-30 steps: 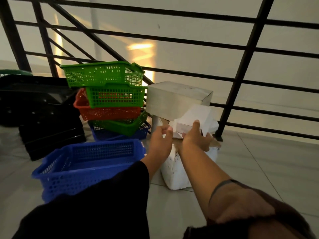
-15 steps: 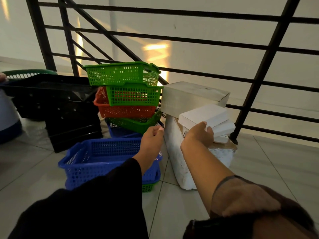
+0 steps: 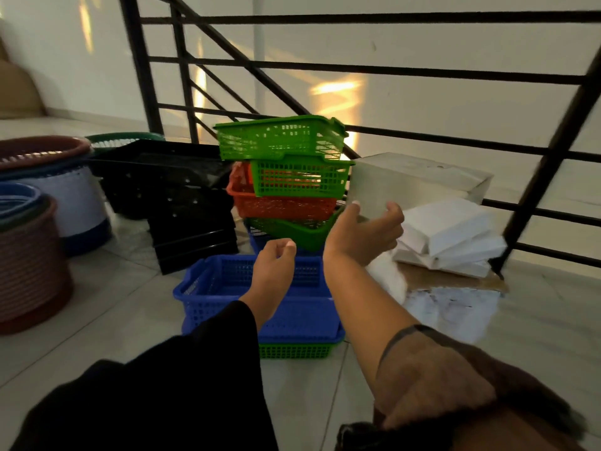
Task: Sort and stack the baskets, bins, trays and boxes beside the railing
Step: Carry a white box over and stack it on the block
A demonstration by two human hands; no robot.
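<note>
Fingers (image 3: 395, 212) around smooth boxy carton (image 3: 419, 187)

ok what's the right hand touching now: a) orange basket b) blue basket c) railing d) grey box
d: the right hand has thumb and fingers on the lower near corner of the grey box; the left hand hangs empty over the blue basket.

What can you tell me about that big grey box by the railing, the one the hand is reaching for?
The grey box is a plain, closed rectangular carton with dull, smooth-looking sides and a lighter top. It sits raised and slightly tilted beside the railing, right of the stacked baskets. What holds it up is hidden. The right hand grips its lower near corner, fingertips on the front face. Small white boxes lie in front of it to the right.
</note>
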